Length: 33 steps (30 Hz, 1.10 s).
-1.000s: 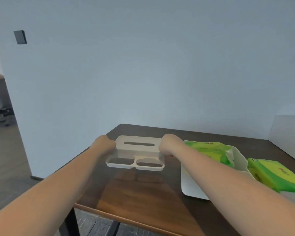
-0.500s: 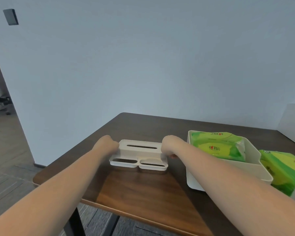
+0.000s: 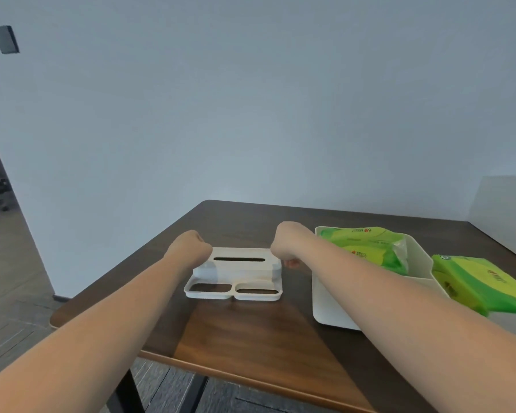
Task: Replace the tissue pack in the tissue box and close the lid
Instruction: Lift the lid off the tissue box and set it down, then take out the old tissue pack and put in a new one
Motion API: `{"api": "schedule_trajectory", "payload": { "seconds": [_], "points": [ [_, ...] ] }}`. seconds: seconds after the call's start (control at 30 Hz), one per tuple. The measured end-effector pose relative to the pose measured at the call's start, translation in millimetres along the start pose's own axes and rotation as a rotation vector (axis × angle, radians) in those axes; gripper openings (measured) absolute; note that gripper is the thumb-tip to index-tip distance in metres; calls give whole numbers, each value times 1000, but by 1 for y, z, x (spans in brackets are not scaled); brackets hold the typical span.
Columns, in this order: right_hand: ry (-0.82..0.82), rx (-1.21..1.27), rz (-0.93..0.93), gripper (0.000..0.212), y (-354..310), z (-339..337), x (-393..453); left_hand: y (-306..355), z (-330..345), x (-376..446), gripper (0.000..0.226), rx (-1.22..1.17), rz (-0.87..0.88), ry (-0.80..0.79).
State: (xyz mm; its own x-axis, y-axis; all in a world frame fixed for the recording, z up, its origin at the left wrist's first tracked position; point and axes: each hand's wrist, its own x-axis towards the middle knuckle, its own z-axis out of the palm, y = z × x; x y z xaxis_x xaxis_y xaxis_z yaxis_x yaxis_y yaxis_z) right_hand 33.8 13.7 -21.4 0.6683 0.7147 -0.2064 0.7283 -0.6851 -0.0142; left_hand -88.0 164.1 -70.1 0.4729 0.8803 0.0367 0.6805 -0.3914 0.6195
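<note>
Resting on the dark wooden surface (image 3: 251, 332), the white tissue box lid (image 3: 236, 271), with a dispensing slot on top and two open compartments along its near edge, lies between both hands, left of the open white tissue box (image 3: 328, 305). One green tissue pack (image 3: 367, 245) sits inside that box, rising above its rim; a second green pack (image 3: 483, 284) lies just beside the box on its right. The left hand (image 3: 188, 248) is curled closed against the lid's left end, and the right hand (image 3: 286, 242) is curled closed at the right end with a thumb showing below; whether the fingers actually clamp the plastic is hidden behind the knuckles. Judged from this layout, the step in hand is handling the lid, with closing not yet done. Good practice: keep both ends level, confirm which pack belongs inside, press the seated pack flat below the rim, align the slot over it, then lower the lid squarely so no wrapper is trapped.
</note>
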Motion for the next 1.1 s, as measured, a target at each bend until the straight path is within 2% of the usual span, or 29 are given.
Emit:
{"api": "schedule_trajectory", "payload": {
  "seconds": [0.2, 0.4, 0.57, 0.67, 0.73, 0.8, 0.87, 0.93, 1.1],
  "points": [
    [203, 232, -11, 22, 31, -19, -26, 41, 3, -27, 6, -140, 111, -48],
    [391, 344, 58, 22, 86, -27, -49, 94, 15, -62, 12, -192, 309, -113],
    [510, 385, 163, 16, 148, -30, -66, 136, 30, -85, 16, -210, 411, -144],
    [546, 379, 274, 9, 185, -25, -77, 150, 39, -89, 27, -153, 459, -172],
    [480, 342, 401, 22, 209, -15, -84, 154, 45, -89, 35, -15, 517, -213],
    [338, 290, 493, 44, 231, -2, -85, 156, 52, -87, 43, 127, 555, -230],
    [179, 248, 510, 74, 250, 13, -80, 158, 58, -85, 43, 187, 569, -214],
    [65, 235, 521, 94, 261, 26, -77, 160, 60, -84, 37, 213, 579, -204],
    [23, 242, 539, 111, 271, 40, -76, 161, 62, -82, 31, 225, 589, -203]
  ]
}}
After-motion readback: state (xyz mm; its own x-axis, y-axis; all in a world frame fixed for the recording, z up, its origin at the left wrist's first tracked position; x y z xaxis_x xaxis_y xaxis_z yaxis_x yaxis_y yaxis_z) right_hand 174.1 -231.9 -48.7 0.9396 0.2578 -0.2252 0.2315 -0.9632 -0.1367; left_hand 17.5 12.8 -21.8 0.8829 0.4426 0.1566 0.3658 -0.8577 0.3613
